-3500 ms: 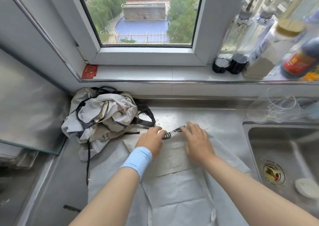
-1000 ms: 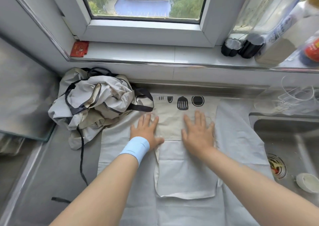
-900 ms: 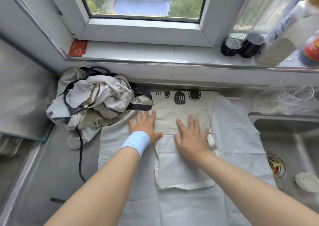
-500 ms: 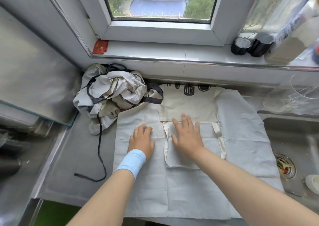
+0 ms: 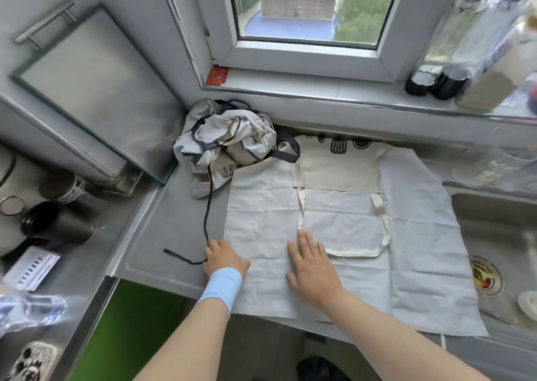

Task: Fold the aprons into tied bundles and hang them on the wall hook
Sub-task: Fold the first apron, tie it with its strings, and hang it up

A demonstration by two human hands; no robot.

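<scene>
A pale grey apron (image 5: 421, 235) is spread flat on the steel counter (image 5: 162, 235), with its cream bib (image 5: 337, 174) folded down onto the skirt and black utensil prints shown along the bib's far edge. The left hand (image 5: 223, 257), with a light blue wristband (image 5: 222, 286), is laid palm down on the apron's left edge; its fingers (image 5: 216, 245) are loosely extended and nothing is gripped. The right hand (image 5: 312, 267) is pressed flat on the middle of the apron, fingers (image 5: 305, 239) straight and slightly spread, nothing held. Just right of the right fingertips the cream neck strap (image 5: 382, 226) is seen lying in a loop on the cloth, its left run ending at the fingertips. A black strap (image 5: 207, 206) is touched, or very nearly, by the left fingertips; which cannot be told. From there it is trailed away up the counter to a crumpled heap of aprons (image 5: 229, 142), well beyond the left fingers in the corner under the window (image 5: 308, 5). Well to the right of the right fingers a steel sink (image 5: 494, 229) with its drain (image 5: 485, 274) is partly covered by the apron's right edge. Far beyond both sets of fingers, bottles (image 5: 453, 46) and a small red item (image 5: 216, 76) are stood on the windowsill. Well left of the left fingers a black cup (image 5: 55, 226) is seen on its side.
</scene>
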